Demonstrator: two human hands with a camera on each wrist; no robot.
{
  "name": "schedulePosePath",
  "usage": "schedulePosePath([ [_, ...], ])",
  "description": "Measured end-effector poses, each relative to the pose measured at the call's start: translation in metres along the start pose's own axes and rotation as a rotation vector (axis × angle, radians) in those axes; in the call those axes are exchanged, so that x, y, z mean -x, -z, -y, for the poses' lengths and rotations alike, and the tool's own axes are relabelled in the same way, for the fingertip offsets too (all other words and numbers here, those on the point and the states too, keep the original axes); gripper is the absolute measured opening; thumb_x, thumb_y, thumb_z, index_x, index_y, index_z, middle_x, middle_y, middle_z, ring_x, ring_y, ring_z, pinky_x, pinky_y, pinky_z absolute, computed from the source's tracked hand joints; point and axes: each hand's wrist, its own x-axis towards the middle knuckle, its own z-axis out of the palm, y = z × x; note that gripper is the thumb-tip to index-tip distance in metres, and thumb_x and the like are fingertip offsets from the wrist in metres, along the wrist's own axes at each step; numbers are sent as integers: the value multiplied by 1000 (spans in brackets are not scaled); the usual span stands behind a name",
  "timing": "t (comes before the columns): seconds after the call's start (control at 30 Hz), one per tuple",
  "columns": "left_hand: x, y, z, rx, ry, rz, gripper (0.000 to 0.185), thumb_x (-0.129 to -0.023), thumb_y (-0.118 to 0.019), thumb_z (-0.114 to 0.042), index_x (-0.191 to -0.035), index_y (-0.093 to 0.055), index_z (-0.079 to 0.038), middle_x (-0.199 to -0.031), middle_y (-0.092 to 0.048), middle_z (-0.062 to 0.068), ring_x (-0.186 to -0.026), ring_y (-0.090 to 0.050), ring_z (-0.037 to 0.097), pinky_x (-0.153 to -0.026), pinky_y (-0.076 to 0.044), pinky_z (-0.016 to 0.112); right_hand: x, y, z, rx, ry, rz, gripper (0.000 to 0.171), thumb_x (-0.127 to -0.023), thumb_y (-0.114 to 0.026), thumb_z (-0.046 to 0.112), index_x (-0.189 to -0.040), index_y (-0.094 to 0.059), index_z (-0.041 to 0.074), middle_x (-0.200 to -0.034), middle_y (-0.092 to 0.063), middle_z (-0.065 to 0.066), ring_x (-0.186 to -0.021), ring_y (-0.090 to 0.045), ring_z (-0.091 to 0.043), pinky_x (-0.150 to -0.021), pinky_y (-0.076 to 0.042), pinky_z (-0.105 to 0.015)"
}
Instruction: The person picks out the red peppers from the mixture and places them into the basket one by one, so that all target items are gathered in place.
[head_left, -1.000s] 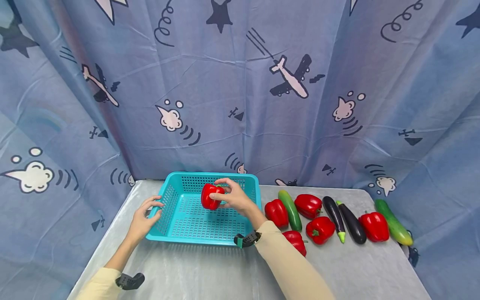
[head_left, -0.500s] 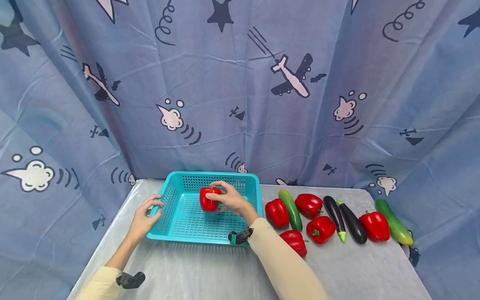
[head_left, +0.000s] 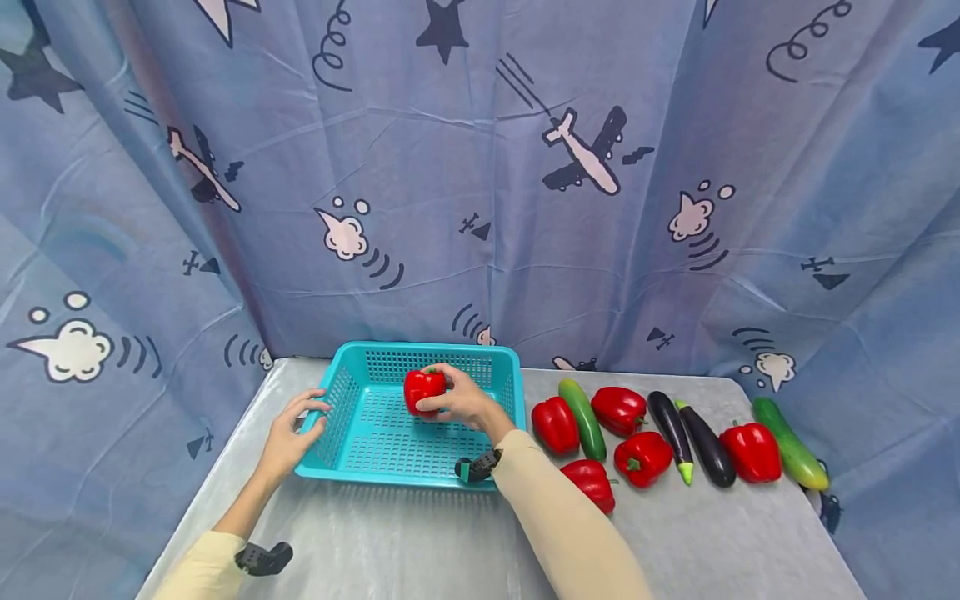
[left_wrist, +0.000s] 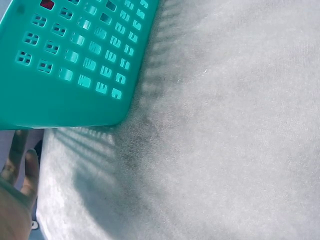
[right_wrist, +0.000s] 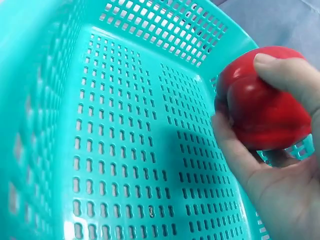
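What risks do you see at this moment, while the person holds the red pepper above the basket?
The right hand grips the glossy red bell pepper only with fingertips above the empty turquoise perforated plastic basket; released from here, it may bounce or roll to a wall. The left hand only touches the basket's left rim, so the basket might slide on the smooth grey tablecloth.

Carried a touch farther back over the perforated turquoise plastic basket [head_left: 352,450], the glossy red bell pepper [head_left: 423,390], now nearer the far wall than a second ago. Drawn in with it, the right hand [head_left: 459,400], fingers curled round the pepper, wrist pulled slightly leftward over the near rim.
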Motion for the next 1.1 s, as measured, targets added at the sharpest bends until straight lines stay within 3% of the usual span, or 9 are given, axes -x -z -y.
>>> schedulePosePath([
  [0.2, 0, 0, 1, -5, -4, -4, 20, -84, -63, 7, -102, -64, 0, -130, -49, 13, -122, -42, 29, -80, -40, 23, -6, 3, -5, 151, 31, -89, 62, -75, -79, 11, -130, -49, 14, -123, -49, -13, -109, -47, -33, -85, -45, -50],
  [0.47, -1, 0, -2, -17, -11, 6, 19, -84, -63, 8, -103, -63, 2, -130, -48, 15, -122, -41, 33, -80, -41, 30, -11, 6, -10, 245, 28, -170, 65, -73, -81, 15, -131, -51, 13, -124, -48, -12, -107, -48, -33, -81, -47, -47],
  [0.77, 1, 2, -33, 12, -43, 20, 19, -82, -61, 13, -101, -62, 9, -126, -47, 28, -118, -40, 45, -79, -43, 44, -12, 4, -15, 232, -26, -224, 66, -73, -81, 12, -132, -50, 7, -123, -48, -18, -105, -51, -34, -79, -48, -46],
  [1.1, 1, 2, -34, 19, -12, 12, 18, -83, -61, 13, -100, -62, 8, -127, -48, 25, -119, -40, 43, -81, -43, 38, -11, 7, -20, 239, -74, -233, 64, -70, -83, 9, -126, -54, 7, -114, -53, -18, -102, -54, -33, -80, -48, -47],
])
